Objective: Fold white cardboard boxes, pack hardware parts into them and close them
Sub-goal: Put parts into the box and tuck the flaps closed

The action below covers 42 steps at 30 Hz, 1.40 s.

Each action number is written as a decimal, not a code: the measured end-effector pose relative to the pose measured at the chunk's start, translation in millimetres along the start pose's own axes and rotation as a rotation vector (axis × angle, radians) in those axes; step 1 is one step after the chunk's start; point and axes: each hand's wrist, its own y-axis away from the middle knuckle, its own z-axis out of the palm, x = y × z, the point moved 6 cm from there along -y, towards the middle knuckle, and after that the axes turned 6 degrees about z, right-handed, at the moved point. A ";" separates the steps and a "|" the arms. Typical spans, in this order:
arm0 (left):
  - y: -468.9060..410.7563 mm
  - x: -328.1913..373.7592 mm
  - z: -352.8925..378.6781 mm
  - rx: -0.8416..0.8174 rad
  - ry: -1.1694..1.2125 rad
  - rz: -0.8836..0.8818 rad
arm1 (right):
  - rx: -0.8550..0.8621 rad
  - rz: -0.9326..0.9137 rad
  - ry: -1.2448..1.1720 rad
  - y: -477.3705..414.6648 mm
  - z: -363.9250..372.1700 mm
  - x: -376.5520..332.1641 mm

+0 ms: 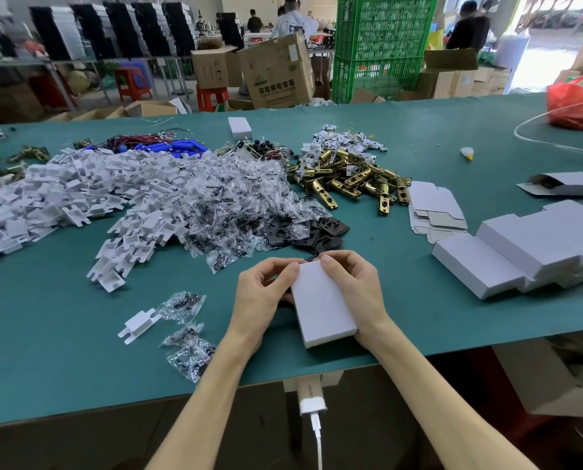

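A small white cardboard box point(320, 307) lies on the green table mat point(62, 351) near its front edge, its long side pointing away from me. My left hand point(263, 293) grips the box's far left corner, thumb on top. My right hand point(354, 286) holds the far right side with curled fingers, thumb pressing the top near the far end. The far end of the box is hidden behind my fingers. Brass latch parts point(351, 178) lie heaped beyond, with black plates point(313, 232) and bagged screws point(235, 198) closer in.
A big heap of white plastic inserts point(79, 191) covers the left. Closed white boxes point(527, 245) stack up at right, flat box blanks point(432, 208) beside them. Loose screw bags point(188, 354) and one insert point(139, 325) lie left of my hands. People and cartons stand beyond the table.
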 end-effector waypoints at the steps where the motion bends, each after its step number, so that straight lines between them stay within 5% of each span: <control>1: -0.3 -0.7 0.4 -0.003 -0.016 0.005 | 0.009 0.004 -0.008 0.4 -0.1 -0.4; 17: -2.3 -4.6 -2.2 0.019 -0.090 0.008 | 0.024 -0.037 0.082 3.4 5.3 -7.4; 27: -5.2 -8.1 -9.6 0.039 -0.075 0.031 | -0.048 -0.325 0.893 33.7 26.2 -16.9; 32: -2.8 -5.5 -5.4 0.027 -0.024 0.007 | -0.072 -0.318 1.208 41.0 33.4 -22.1; 42: -1.0 -1.4 2.1 -0.002 -0.074 -0.001 | -0.171 -0.310 1.150 46.1 1.5 -32.7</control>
